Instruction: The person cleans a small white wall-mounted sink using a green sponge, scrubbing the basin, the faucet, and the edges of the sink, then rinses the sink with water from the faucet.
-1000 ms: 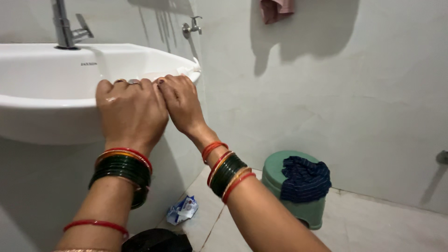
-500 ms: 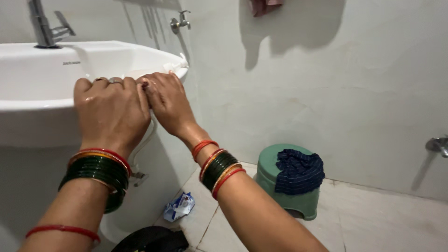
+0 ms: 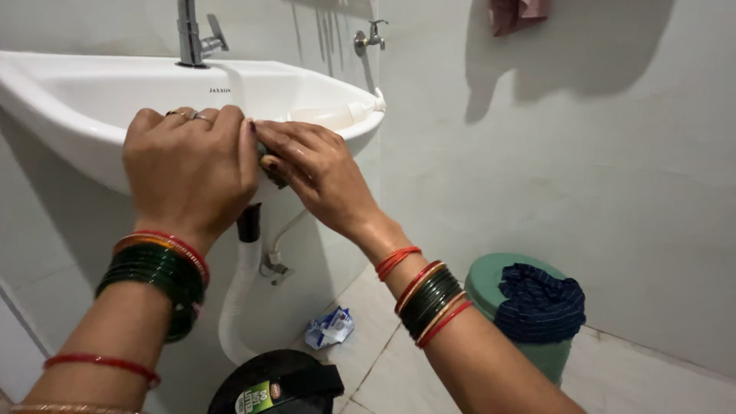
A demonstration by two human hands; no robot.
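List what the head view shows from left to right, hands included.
Faucet → left hand → right hand → wall tap → crumpled wrapper on the floor, lower down → green bin with dark blue cloth.

Thing under hands (image 3: 270, 172) — hidden.

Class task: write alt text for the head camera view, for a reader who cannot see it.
Two bangled hands, left hand and right hand, press together on the front rim of a white wall basin. Beneath sit a green bucket holding dark cloth.
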